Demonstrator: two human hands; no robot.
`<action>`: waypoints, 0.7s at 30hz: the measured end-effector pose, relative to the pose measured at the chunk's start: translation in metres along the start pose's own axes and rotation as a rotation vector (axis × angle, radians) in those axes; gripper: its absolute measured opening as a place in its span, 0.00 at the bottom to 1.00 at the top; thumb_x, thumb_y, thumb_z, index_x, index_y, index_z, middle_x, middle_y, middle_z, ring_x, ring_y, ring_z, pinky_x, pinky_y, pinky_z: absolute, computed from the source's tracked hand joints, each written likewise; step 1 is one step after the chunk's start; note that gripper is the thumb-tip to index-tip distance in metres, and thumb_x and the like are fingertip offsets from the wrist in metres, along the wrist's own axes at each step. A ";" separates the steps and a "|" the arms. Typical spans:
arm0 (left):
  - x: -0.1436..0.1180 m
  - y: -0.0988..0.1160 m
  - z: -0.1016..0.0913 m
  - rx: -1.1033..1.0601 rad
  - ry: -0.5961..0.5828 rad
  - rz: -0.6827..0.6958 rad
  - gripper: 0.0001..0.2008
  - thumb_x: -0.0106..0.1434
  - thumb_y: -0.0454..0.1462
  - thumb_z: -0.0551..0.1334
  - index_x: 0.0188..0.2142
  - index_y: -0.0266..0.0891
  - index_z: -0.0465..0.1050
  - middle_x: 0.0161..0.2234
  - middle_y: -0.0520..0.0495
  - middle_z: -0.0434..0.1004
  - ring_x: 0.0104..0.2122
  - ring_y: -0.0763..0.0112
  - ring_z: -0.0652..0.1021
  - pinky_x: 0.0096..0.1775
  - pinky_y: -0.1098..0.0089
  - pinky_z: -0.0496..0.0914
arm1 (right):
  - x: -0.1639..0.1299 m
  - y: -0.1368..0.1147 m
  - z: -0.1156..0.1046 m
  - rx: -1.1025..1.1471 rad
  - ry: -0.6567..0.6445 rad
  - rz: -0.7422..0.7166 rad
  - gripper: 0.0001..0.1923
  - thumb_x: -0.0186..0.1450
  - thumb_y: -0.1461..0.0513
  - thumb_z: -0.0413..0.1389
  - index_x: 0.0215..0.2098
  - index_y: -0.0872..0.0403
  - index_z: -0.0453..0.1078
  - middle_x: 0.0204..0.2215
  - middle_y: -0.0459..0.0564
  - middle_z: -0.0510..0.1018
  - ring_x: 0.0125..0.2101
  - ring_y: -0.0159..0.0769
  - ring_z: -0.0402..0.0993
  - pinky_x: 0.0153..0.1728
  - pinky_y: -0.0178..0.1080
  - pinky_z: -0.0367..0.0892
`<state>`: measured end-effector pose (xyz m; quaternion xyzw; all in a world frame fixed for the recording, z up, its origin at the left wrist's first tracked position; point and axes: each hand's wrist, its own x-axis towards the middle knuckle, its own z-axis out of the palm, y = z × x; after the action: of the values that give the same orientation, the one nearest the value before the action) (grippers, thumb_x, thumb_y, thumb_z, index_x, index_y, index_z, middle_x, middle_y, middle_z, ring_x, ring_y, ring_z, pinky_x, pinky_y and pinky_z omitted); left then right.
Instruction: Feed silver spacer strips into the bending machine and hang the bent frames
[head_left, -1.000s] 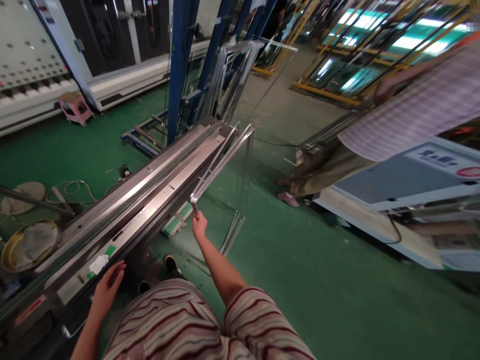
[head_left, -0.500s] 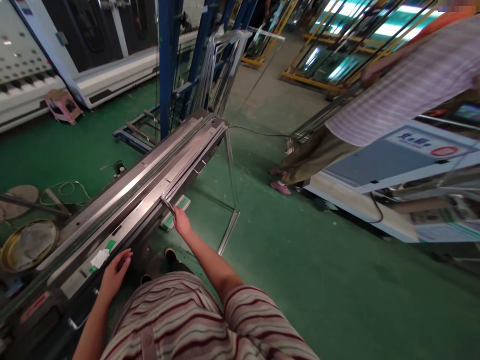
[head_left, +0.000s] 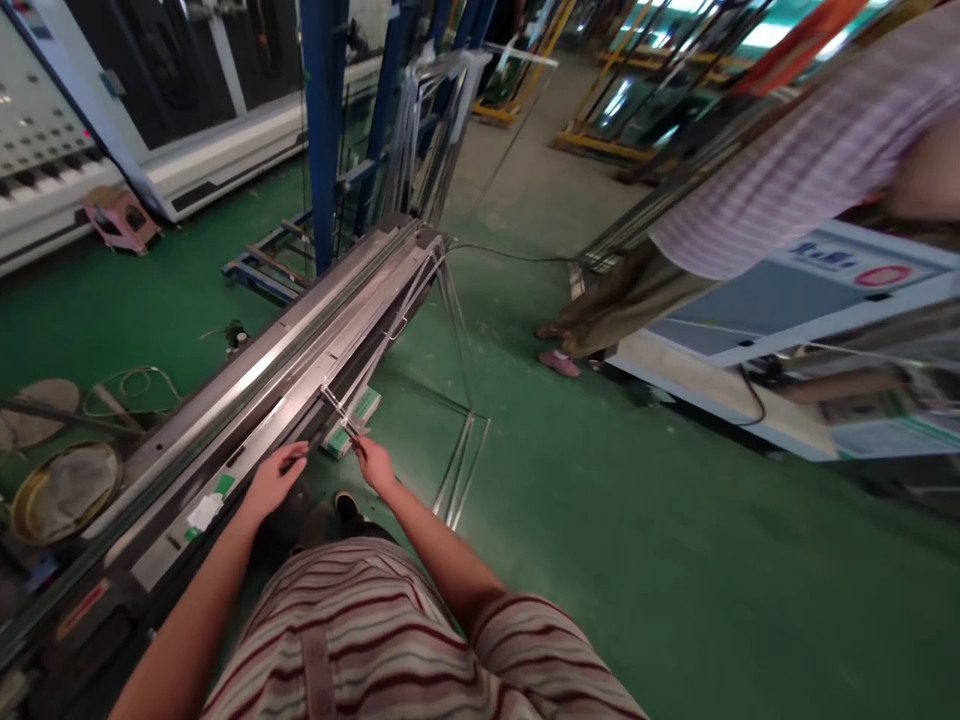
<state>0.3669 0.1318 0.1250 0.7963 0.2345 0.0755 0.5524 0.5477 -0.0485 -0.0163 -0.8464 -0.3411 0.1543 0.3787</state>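
My right hand [head_left: 373,466] is closed on the near corner of a thin metal frame [head_left: 375,358], whose long bar slants across the front edge of the long metal bench [head_left: 259,340]. Other thin bars lie along the bench top beside it. To the left, my left hand [head_left: 276,478] hovers by the bench's front edge with its fingers stretched out and nothing visible in them. More slender bars [head_left: 452,470] hang down to the floor beyond my right forearm.
Several metal frames [head_left: 431,120] lean on the blue rack [head_left: 321,130] at the bench's far end. A co-worker in a striped shirt [head_left: 780,170] stands at the right by a grey-blue machine [head_left: 720,310]. A round bucket [head_left: 67,490] and pink stool [head_left: 120,218] are at the left.
My right hand has drawn the frame's near end off the bench edge toward me, so its bars spread apart. My left hand has moved forward and right, closer to the right hand.
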 end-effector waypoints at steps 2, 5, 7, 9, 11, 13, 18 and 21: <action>0.031 0.008 0.021 0.035 -0.014 0.050 0.22 0.64 0.46 0.62 0.55 0.41 0.73 0.55 0.40 0.76 0.54 0.58 0.76 0.58 0.54 0.68 | 0.001 -0.001 0.004 0.002 0.011 -0.011 0.17 0.67 0.66 0.49 0.51 0.51 0.73 0.47 0.53 0.77 0.45 0.39 0.74 0.49 0.41 0.69; 0.072 0.011 0.050 0.066 0.035 0.036 0.24 0.61 0.40 0.65 0.56 0.39 0.70 0.52 0.39 0.76 0.48 0.59 0.79 0.53 0.55 0.73 | 0.009 -0.005 0.007 0.041 -0.010 -0.080 0.19 0.65 0.68 0.49 0.52 0.51 0.72 0.51 0.55 0.73 0.48 0.39 0.71 0.53 0.43 0.68; 0.092 0.008 0.063 0.073 0.074 0.006 0.24 0.59 0.37 0.66 0.55 0.37 0.69 0.47 0.39 0.78 0.41 0.62 0.80 0.47 0.58 0.75 | 0.017 -0.006 0.007 0.153 -0.043 -0.128 0.23 0.60 0.70 0.52 0.52 0.52 0.72 0.53 0.55 0.71 0.52 0.40 0.68 0.58 0.45 0.65; 0.106 0.003 0.069 0.084 0.111 0.001 0.23 0.59 0.34 0.65 0.54 0.35 0.69 0.41 0.42 0.78 0.35 0.65 0.80 0.44 0.61 0.76 | 0.028 -0.006 0.006 0.331 -0.013 -0.086 0.26 0.55 0.71 0.55 0.52 0.52 0.71 0.53 0.54 0.71 0.55 0.41 0.66 0.62 0.47 0.60; 0.114 -0.001 0.070 0.097 0.149 0.011 0.20 0.59 0.32 0.64 0.51 0.35 0.69 0.37 0.45 0.76 0.33 0.67 0.79 0.43 0.62 0.75 | 0.042 -0.006 0.005 0.471 0.076 0.021 0.25 0.56 0.68 0.57 0.52 0.53 0.71 0.54 0.55 0.70 0.58 0.42 0.62 0.65 0.50 0.54; 0.117 -0.003 0.068 0.112 0.183 0.031 0.17 0.59 0.31 0.63 0.49 0.35 0.70 0.36 0.45 0.75 0.33 0.67 0.78 0.43 0.63 0.75 | 0.060 -0.008 0.005 0.545 0.145 0.115 0.22 0.59 0.62 0.58 0.52 0.54 0.69 0.54 0.57 0.70 0.59 0.44 0.61 0.65 0.53 0.52; 0.112 0.010 0.055 0.148 0.247 0.087 0.13 0.62 0.31 0.60 0.46 0.35 0.72 0.42 0.39 0.75 0.41 0.61 0.77 0.51 0.55 0.72 | 0.106 -0.018 0.006 0.763 0.121 0.205 0.19 0.59 0.48 0.57 0.40 0.53 0.70 0.38 0.50 0.77 0.41 0.38 0.72 0.48 0.45 0.70; 0.108 0.027 0.049 0.149 0.246 0.130 0.14 0.61 0.31 0.60 0.47 0.36 0.74 0.52 0.37 0.72 0.54 0.57 0.72 0.62 0.52 0.62 | 0.109 -0.022 -0.002 0.862 0.152 0.212 0.22 0.55 0.44 0.60 0.34 0.52 0.66 0.29 0.45 0.73 0.33 0.34 0.70 0.40 0.40 0.70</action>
<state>0.4883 0.1320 0.1160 0.8334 0.2534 0.1902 0.4528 0.6167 0.0364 0.0015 -0.6504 -0.1281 0.2578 0.7029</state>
